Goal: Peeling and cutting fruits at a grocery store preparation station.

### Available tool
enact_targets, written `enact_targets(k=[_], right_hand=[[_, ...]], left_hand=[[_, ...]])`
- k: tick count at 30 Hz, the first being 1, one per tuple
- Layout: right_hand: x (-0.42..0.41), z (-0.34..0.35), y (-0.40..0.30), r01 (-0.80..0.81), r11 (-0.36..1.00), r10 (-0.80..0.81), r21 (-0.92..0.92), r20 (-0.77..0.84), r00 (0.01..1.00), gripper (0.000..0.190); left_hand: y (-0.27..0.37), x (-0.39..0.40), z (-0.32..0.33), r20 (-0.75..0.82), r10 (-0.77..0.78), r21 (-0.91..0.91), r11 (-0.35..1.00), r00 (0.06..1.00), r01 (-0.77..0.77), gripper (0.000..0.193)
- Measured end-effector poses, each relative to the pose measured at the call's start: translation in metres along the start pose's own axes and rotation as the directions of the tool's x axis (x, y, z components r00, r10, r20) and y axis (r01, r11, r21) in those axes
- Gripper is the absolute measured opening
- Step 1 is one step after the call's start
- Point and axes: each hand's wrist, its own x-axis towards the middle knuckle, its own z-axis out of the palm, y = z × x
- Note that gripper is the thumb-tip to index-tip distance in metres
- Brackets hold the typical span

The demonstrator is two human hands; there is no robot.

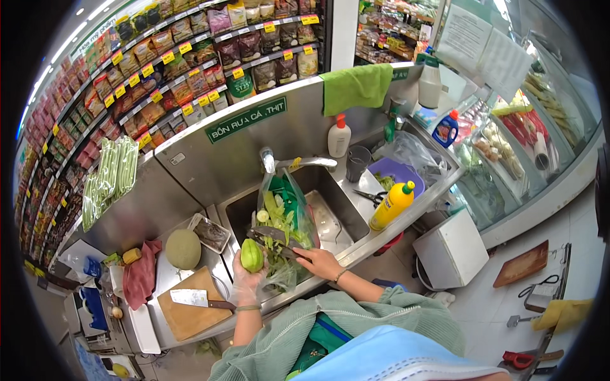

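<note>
My left hand (248,275), in a clear plastic glove, holds a pale green chayote (251,255) near the front edge of the sink. My right hand (320,262) grips the handle of a dark cutting tool (287,251). Its blade end reaches left to just beside the chayote; whether it touches the fruit, I cannot tell. Below both hands, a clear plastic bag (306,221) hangs in the sink, filled with green vegetable trimmings (275,209). The cleaver (189,297) lies on a wooden cutting board (183,321) to the left of my left hand.
Behind the steel sink (355,233) stands a faucet (310,163). A yellow bottle (391,205), scissors (371,195) and a purple basin (405,167) occupy the right side. Leftward are a melon (184,249), a wrapped tray (209,233), a red cloth (141,276) and a white tray (144,328).
</note>
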Motion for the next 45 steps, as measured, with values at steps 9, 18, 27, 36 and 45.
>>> enact_targets(k=[9, 18, 27, 36, 45], right_hand=[[0.0, -0.001, 0.03, 0.12, 0.907, -0.102, -0.404, 0.066, 0.993, 0.038], [-0.004, -0.013, 0.034, 0.192, 0.899, -0.106, -0.394, 0.229, 0.968, 0.05], [-0.002, -0.03, 0.036, 0.198, 0.941, -0.126, -0.275, 0.256, 0.958, 0.051], [-0.007, -0.023, 0.038, 0.146, 0.959, -0.083, -0.244, 0.25, 0.965, 0.051], [-0.001, -0.022, 0.027, 0.108, 0.966, -0.04, -0.237, 0.277, 0.96, 0.05]], left_hand=[[-0.027, -0.006, 0.01, 0.051, 0.074, -0.154, 0.986, 0.996, -0.065, 0.048], [-0.035, -0.017, 0.003, 0.047, 0.025, -0.151, 0.988, 0.999, -0.018, 0.044], [-0.028, -0.014, -0.008, -0.011, 0.059, -0.129, 0.99, 0.998, -0.06, 0.045], [-0.021, -0.014, -0.019, 0.01, 0.048, -0.189, 0.981, 0.999, -0.045, 0.048], [-0.019, -0.018, -0.015, -0.001, 0.043, -0.223, 0.974, 0.999, -0.043, 0.048]])
